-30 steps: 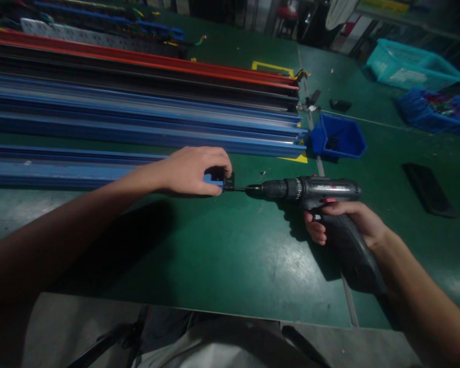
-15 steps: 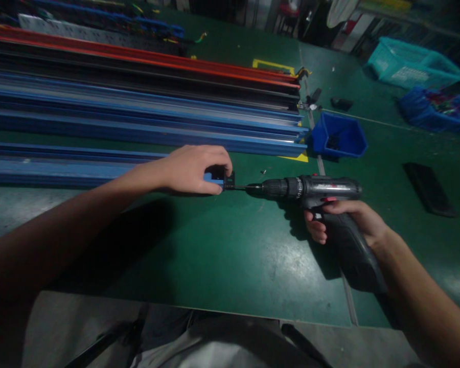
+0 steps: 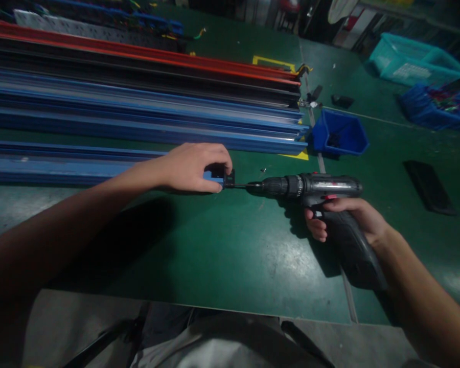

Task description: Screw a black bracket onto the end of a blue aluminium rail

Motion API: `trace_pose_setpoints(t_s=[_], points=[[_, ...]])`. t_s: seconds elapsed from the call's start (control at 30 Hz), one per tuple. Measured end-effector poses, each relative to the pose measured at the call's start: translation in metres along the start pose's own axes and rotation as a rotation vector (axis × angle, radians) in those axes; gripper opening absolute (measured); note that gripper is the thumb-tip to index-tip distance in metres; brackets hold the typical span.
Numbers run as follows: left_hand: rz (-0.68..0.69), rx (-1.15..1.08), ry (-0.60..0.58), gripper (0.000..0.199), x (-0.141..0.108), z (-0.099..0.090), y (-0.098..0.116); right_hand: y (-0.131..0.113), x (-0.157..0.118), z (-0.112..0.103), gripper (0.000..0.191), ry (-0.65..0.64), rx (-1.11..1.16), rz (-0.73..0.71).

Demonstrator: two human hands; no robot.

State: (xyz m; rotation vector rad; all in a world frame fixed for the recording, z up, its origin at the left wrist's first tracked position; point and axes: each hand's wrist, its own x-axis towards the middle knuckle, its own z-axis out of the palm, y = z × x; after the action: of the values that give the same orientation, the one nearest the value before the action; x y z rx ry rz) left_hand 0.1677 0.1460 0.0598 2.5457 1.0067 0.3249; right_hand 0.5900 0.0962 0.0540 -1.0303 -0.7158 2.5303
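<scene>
My right hand is wrapped round the grip of a black cordless drill, whose long bit points left. The bit's tip meets a small black end piece at the right end of a blue metal profile. Over that end lies my left hand, thumb on the near side and fingers curled over the far side, gripping the profile. Its palm hides part of the profile. A small screw lies on the green table just beyond the bit.
Beyond my left hand, several blue, black and red profiles lie side by side. A blue bin with small dark parts stands at their right end. Farther right are a dark flat object, a blue basket of wires and a teal basket.
Both hands, the drill and the profile hold almost the same position. The view has only shifted slightly.
</scene>
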Motion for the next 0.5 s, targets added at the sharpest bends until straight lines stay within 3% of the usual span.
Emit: trace_pose_setpoints(t_s=[0.5], points=[[-0.005,-0.004,-0.009,0.031,0.0001,-0.0006,0.001,-0.0006,0.0002,-0.0021,0.03,-0.009,-0.001,0.011]])
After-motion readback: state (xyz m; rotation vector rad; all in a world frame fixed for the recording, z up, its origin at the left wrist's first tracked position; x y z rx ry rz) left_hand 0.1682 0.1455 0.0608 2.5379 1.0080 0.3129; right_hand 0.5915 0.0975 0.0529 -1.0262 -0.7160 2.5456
